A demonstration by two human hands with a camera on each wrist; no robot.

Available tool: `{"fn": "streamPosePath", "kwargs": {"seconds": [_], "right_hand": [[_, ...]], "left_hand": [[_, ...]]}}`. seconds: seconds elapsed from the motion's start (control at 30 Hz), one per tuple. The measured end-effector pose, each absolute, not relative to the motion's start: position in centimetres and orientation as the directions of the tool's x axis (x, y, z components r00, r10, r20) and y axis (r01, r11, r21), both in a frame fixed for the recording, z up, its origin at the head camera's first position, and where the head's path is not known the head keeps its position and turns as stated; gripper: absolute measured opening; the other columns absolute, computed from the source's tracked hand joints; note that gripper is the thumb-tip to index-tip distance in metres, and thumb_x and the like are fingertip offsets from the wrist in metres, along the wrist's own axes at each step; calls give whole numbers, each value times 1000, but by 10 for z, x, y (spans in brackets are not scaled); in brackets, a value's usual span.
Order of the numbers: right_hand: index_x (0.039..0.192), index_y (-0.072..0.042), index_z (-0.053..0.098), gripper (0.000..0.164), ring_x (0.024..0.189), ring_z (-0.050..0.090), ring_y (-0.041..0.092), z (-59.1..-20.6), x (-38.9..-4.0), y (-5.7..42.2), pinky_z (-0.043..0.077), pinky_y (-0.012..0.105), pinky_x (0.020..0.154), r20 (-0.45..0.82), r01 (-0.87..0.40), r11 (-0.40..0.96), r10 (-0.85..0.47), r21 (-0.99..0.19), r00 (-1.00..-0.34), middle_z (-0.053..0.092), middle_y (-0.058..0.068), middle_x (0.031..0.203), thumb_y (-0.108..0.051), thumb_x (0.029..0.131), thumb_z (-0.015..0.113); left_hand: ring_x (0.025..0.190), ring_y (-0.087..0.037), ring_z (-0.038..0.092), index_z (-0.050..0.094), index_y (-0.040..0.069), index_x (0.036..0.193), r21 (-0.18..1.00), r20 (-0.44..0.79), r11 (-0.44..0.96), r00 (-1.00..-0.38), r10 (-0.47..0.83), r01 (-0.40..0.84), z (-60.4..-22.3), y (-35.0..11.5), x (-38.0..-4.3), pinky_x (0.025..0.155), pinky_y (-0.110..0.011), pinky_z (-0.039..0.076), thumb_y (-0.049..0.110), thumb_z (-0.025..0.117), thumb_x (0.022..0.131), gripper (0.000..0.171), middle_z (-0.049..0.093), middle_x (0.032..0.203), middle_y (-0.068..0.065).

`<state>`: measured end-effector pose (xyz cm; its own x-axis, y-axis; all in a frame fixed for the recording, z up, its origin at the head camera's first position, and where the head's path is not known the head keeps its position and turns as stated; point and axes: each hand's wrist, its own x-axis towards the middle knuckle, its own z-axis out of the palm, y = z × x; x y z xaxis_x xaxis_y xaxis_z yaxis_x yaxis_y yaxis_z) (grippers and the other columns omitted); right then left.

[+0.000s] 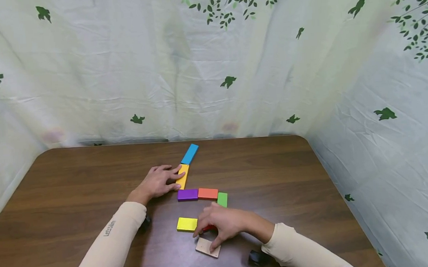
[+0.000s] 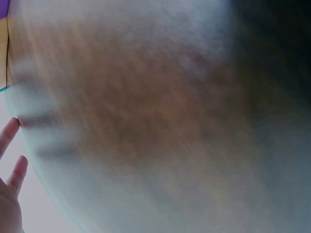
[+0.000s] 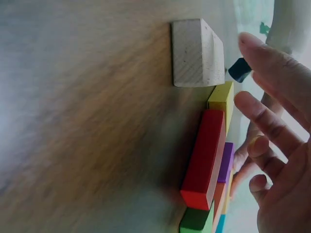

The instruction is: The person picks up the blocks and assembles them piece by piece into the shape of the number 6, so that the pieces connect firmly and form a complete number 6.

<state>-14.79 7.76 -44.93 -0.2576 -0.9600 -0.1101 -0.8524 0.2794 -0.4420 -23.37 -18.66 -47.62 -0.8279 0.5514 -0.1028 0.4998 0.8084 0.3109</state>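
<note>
My left hand [image 1: 160, 181] rests its spread fingers on an orange-yellow block [image 1: 182, 182], whose far end meets a blue block [image 1: 190, 154]. In the left wrist view only two fingertips [image 2: 17, 174] show at the edge, the rest being blurred. My right hand [image 1: 224, 222] hovers over a plain wooden block [image 1: 205, 246], its thumb above that block. The right wrist view has the wooden block [image 3: 192, 53] apart from the parted, bent fingers [image 3: 267, 121], and nothing is held. Beneath this hand lies a red block [image 3: 204, 155], mostly hidden in the head view.
A purple block [image 1: 187, 195], an orange-red block [image 1: 208, 194] and a green block [image 1: 222, 199] run in a bent line. A yellow block [image 1: 187, 223] lies nearer. All are on a brown wooden table [image 1: 73, 179], with a leaf-printed curtain [image 1: 114, 74] behind.
</note>
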Motion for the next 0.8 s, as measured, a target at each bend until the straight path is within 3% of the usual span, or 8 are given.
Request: {"fn": "streamPosePath", "kwargs": {"seconds": [0.27, 0.8], "right_hand": [[119, -27, 68, 53, 101, 43, 0, -449, -140, 84, 28, 24, 91, -138, -883, 251, -967, -396, -213, 59, -15, 116, -37, 70, 86], [122, -26, 67, 54, 105, 42, 1, -458, -137, 81, 27, 17, 82, -167, -920, 208, -973, -333, -159, 56, -14, 121, -35, 71, 86]], "left_hand": [[133, -44, 34, 51, 18, 140, 315, -92, 805, -829, 552, 502, -476, -190, -232, 103, -63, 25, 39, 62, 92, 54, 38, 151, -10], [132, -44, 36, 52, 18, 139, 311, -82, 797, -821, 565, 518, -477, -188, -232, 102, -63, 26, 40, 63, 91, 54, 40, 150, -10]]}}
